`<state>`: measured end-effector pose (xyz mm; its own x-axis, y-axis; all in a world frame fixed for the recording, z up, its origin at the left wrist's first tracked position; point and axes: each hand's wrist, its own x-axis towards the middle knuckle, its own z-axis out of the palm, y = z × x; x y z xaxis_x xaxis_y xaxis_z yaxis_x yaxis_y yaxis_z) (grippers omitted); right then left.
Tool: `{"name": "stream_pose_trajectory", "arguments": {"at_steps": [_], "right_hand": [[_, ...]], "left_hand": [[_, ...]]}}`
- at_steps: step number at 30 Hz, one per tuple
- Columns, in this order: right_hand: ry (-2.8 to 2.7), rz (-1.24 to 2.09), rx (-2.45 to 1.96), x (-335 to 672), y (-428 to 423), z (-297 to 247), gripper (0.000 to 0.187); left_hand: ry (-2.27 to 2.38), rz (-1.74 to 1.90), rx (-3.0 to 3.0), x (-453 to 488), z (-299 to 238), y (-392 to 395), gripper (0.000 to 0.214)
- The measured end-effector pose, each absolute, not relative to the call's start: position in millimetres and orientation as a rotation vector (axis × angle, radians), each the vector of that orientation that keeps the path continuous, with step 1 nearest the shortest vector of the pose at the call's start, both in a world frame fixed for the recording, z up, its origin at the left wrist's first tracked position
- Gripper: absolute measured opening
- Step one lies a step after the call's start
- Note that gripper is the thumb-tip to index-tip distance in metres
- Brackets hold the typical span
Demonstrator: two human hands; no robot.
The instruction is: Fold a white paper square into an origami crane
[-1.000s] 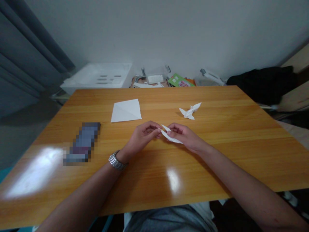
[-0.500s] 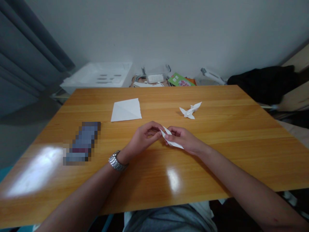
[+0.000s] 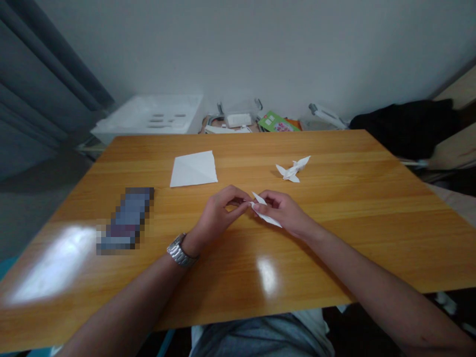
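Observation:
Both hands meet over the middle of the wooden table (image 3: 334, 238). My right hand (image 3: 284, 212) pinches a small, narrow folded white paper piece (image 3: 265, 215), one pointed end sticking out toward me. My left hand (image 3: 217, 213), with a metal watch at the wrist, pinches the same paper's far tip with thumb and forefinger. Beyond the hands, a finished folded white paper figure (image 3: 293, 170) rests on the table to the right. A flat creased white sheet (image 3: 194, 169) lies to the left.
A pixelated dark rectangular object (image 3: 126, 218) lies on the table's left part. Behind the table stand a white tray (image 3: 148, 118), a green booklet (image 3: 277, 122) and small clutter against the wall. Dark cloth (image 3: 405, 126) lies at the right.
The hands have barely shifted. The paper piece between them has turned slightly and the fingertips have closed in on its far tip.

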<state>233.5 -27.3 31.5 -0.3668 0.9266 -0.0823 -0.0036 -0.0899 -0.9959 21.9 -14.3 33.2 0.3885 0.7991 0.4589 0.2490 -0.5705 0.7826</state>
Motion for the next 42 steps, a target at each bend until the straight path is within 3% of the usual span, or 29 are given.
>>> {"name": "stream_pose_trajectory", "arguments": {"at_steps": [9,19,42], "right_hand": [[-1.527,1.323,-1.08,232,-26,33,0.03],[-1.543,1.177,-1.109,230,-27,26,0.025],[-1.42,1.241,-1.023,229,-29,28,0.023]], "left_hand": [[0.96,1.215,2.063,25,33,-19,0.01],[0.822,1.167,1.647,31,29,-20,0.013],[0.911,1.109,1.559,35,31,-23,0.02]]}}
